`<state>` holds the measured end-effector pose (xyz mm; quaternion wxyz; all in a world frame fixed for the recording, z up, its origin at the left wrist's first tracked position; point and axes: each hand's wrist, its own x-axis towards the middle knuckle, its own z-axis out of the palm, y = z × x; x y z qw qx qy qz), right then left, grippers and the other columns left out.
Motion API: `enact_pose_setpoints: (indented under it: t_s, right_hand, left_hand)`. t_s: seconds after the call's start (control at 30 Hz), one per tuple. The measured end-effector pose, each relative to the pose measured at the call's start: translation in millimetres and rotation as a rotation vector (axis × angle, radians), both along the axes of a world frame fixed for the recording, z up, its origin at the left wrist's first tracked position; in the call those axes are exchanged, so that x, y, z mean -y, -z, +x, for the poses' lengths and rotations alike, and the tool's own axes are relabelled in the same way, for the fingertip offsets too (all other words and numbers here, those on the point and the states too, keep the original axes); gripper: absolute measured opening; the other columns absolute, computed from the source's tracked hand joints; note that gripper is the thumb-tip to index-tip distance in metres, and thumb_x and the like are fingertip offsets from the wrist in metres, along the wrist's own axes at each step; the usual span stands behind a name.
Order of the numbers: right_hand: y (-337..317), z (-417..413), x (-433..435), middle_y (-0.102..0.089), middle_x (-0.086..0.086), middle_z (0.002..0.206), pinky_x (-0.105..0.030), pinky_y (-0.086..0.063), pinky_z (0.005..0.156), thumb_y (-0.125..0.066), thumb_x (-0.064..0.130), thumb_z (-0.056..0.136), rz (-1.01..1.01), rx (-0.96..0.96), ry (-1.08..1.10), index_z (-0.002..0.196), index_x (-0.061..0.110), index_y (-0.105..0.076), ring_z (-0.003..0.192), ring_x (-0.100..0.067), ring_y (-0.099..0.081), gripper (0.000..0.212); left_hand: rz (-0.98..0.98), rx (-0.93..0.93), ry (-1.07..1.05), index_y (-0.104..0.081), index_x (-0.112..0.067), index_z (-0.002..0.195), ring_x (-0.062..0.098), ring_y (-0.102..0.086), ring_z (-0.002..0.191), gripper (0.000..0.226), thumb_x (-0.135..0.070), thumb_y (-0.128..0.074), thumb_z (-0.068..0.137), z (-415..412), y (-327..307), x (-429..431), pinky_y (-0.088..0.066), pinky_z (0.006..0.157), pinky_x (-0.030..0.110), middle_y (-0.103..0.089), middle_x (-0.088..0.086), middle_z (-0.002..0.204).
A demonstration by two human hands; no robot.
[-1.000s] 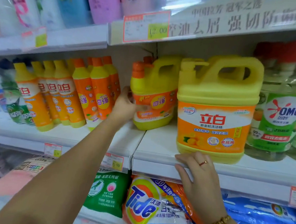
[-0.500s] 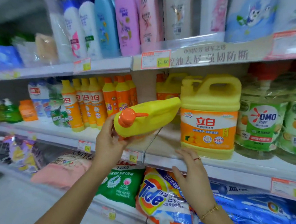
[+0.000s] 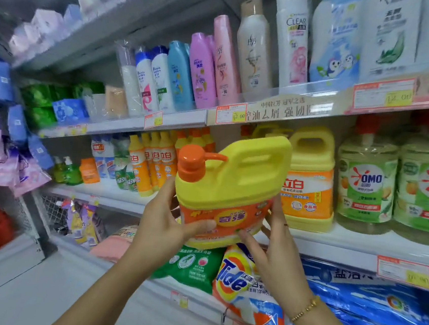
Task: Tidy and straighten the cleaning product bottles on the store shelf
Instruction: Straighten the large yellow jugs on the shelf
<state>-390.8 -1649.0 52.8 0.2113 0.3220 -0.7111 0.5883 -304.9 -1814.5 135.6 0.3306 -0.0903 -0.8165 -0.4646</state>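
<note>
Currently holds a yellow pump jug (image 3: 232,180) with an orange label in the air, off the shelf (image 3: 345,245), tilted with its top leaning right and its orange pump cap at upper left; grips the lower left side with the left hand (image 3: 159,225), thumb across the label; clasps the lower right side with the right hand (image 3: 276,248), thumb on the label's lower edge; holds it in front of a larger yellow jug (image 3: 308,188) standing upright on that shelf, next to OMO bottles (image 3: 364,188); above a Tide bag (image 3: 238,273) lower down.
</note>
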Motion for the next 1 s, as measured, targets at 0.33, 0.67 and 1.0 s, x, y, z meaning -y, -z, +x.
enact_pose_setpoints:
  t_s: [0.33, 0.67, 1.0]
  right_hand:
    - [34, 16, 16, 0.004, -0.006, 0.159, -0.054, -0.019, 0.114, -0.073, 0.055, 0.064, 0.371, -0.476, 0.131, 0.149, 0.038, -0.005, 0.146, -0.031, 0.001, 0.11]
    - [-6, 9, 5, -0.032, -0.004, 0.144, -0.066, -0.025, 0.104, -0.076, 0.02, 0.081, 0.184, -0.917, 0.492, 0.139, 0.033, -0.026, 0.136, -0.037, -0.029, 0.078]
    - [-25, 39, 15, -0.051, 0.01, 0.136, -0.045, -0.046, 0.098, -0.083, 0.019, 0.064, -0.217, -0.234, -0.217, 0.13, 0.037, -0.045, 0.128, -0.017, -0.048, 0.078]
  left_hand:
    - [0.533, 0.042, -0.086, -0.06, -0.008, 0.115, 0.014, -0.072, 0.085, 0.049, -0.005, -0.077, 0.069, 3, 18, -17, -0.057, 0.061, 0.021, -0.073, 0.001, 0.101]
    - [0.69, 0.112, 0.241, -0.055, -0.014, 0.128, 0.014, -0.073, 0.079, 0.063, -0.017, -0.074, 0.069, 12, -12, -17, -0.056, 0.057, 0.024, -0.076, -0.002, 0.095]
    - [0.88, 0.118, 0.484, -0.052, -0.022, 0.137, 0.022, -0.057, 0.123, 0.09, -0.068, -0.07, 0.062, -16, 13, -5, -0.049, 0.099, 0.041, -0.058, 0.006, 0.136]
